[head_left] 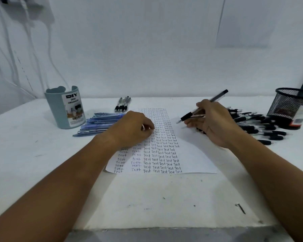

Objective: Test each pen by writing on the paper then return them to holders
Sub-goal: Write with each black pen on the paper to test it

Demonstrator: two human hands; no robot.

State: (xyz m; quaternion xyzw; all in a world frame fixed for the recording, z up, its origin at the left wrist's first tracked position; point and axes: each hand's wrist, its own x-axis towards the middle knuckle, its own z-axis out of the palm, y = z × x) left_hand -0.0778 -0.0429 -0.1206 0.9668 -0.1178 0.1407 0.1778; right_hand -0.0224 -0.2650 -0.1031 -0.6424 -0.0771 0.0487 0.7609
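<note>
Head view: right hand [215,123] grips black pen [204,107], tip above paper [191,154]; left hand [131,130] fingers loosely curled, holding nothing, resting on paper.

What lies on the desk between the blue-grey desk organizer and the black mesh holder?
In the head view: blue pens, four black pens, the paper, then the black pen pile beside the mesh holder, right of the desk organizer.
</note>
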